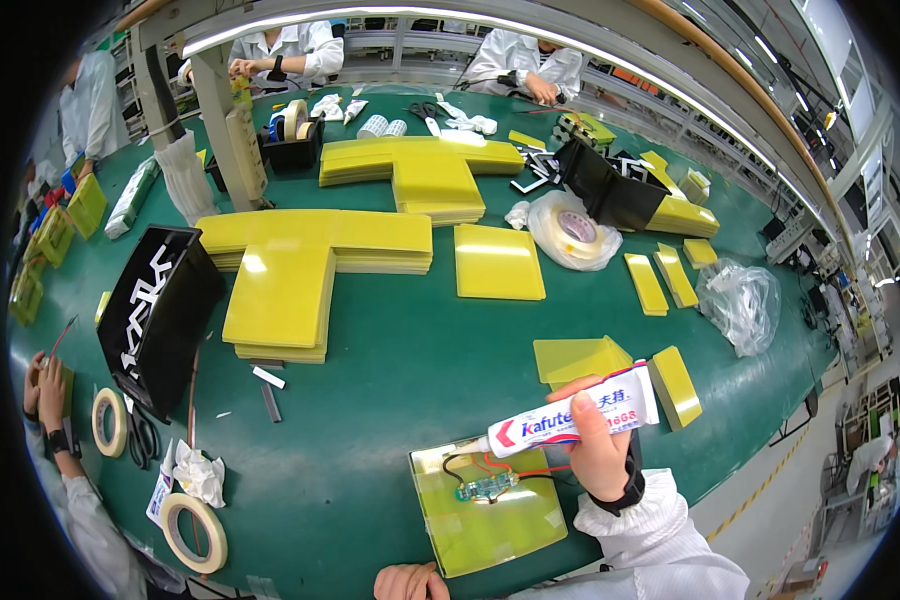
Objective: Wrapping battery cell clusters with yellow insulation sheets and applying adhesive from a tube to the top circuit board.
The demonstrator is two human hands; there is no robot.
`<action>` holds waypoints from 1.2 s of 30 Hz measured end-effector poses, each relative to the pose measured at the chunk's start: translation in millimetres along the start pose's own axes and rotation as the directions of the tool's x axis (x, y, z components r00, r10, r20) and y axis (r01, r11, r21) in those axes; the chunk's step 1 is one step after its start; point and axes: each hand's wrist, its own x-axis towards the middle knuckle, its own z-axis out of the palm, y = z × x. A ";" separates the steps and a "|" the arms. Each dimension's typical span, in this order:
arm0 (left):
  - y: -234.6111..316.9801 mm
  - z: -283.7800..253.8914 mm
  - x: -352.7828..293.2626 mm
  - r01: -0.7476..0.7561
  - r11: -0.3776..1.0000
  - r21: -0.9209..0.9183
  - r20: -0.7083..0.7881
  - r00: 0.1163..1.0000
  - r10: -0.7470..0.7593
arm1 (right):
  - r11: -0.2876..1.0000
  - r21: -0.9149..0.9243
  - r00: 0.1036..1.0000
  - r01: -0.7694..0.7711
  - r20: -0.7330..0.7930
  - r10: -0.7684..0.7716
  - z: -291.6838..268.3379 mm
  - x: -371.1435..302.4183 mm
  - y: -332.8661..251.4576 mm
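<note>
My right hand (605, 455) grips a white, red and blue squeeze tube (530, 428), thumb pressed along its side. The tube's nozzle points left and slightly down, over the far edge of a flat yellow-covered pack (495, 540). On the pack lies a small green circuit board (487, 487) with red and black wires running from it. My left hand (411, 582) is at the bottom edge of the view beside the pack's near left corner. Its fingers are curled; what they hold, if anything, is hidden.
Stacks of yellow sheets (280, 300) stand across the green table (370, 400). On the left are a black bin (155, 315), tape rolls (194, 533) and scissors (142, 440). Clear plastic bags (740, 305) lie to the right. A co-worker's hands (48, 395) work at far left.
</note>
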 end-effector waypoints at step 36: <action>-3.2 0.3 -3.8 0.026 1.000 -0.005 -0.002 1.000 -0.026 | 0.998 -0.052 0.999 -0.030 -0.036 0.028 1.6 8.1 5.0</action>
